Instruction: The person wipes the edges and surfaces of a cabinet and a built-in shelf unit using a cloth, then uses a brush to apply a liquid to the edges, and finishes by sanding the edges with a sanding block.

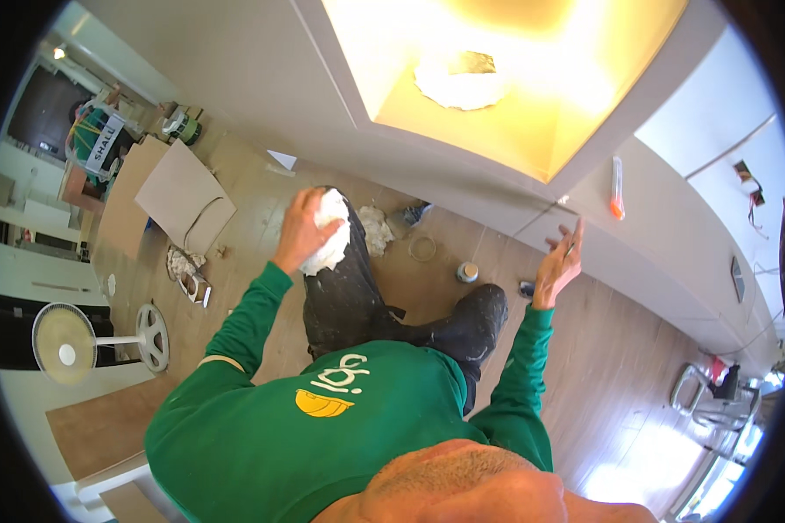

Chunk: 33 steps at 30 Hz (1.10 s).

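My left hand (302,228) is closed around a crumpled white rag (330,234), held over my left knee. With its fingers stretched apart, my right hand (560,266) is raised beside the edge of a long pale cabinet (532,209) and holds nothing. Whether its fingertips touch the cabinet cannot be made out. On the cabinet top, close to that hand, lies a slim clear tube with an orange end (617,196). Ahead of me a brightly lit niche (401,109) contains a white crumpled bundle (453,83), partly washed out by the glare.
Another crumpled rag (375,231), a ring of tape (422,248) and a small can (467,272) are on the wooden floor before my knees. Cardboard sheets (183,187) and a white fan (66,349) stand left. Metal frames (715,405) stand far right.
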Motion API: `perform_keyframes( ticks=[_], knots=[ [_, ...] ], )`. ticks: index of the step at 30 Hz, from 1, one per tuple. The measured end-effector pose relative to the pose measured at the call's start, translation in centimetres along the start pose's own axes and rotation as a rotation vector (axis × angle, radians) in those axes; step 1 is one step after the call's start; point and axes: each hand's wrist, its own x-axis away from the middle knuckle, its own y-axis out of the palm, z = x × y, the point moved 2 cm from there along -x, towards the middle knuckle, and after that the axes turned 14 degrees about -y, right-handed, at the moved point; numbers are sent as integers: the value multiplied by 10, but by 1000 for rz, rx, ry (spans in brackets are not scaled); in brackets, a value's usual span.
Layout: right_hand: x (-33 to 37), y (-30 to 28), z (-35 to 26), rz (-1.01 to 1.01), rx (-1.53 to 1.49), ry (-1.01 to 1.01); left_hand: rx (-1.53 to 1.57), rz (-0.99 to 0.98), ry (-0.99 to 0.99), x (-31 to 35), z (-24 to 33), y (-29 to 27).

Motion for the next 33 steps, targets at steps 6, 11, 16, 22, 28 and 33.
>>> perform_keyframes(
  ticks=[6,11,16,22,28,33],
  knots=[
    [56,32,-44,-163,-317,104,187,183,-99,9,-20,-19],
    [69,61,-72,-276,-563,151,342,281,-61,-26,-19,-57],
    [70,71,-91,-345,-625,143,497,510,167,-95,30,-123],
    [74,60,-92,-332,-631,139,263,853,637,-168,147,-230],
    [88,38,-84,-270,-631,185,19,1044,736,-215,200,-301],
    [99,35,-68,-260,-626,213,-208,1144,686,-236,204,-304]
  ],
)
